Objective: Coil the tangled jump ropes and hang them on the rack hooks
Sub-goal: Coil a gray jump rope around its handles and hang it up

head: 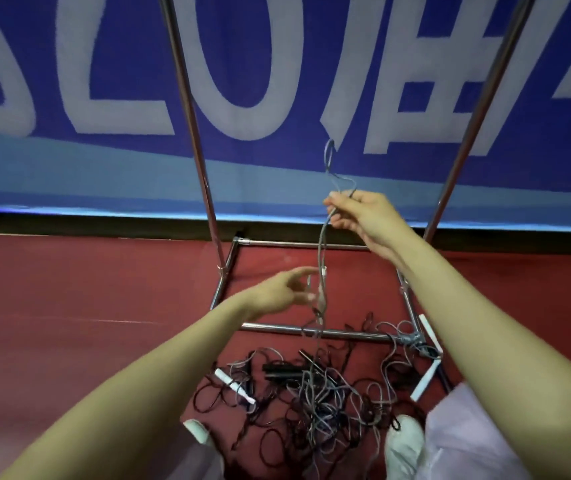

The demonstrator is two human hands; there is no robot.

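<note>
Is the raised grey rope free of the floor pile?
No, the thin grey jump rope runs from the right hand into the tangled rope pile.

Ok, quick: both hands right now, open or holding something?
Left hand: open, fingers beside the grey rope.
Right hand: grips the grey rope.

Even indoor light — soft, edges warped.
</note>
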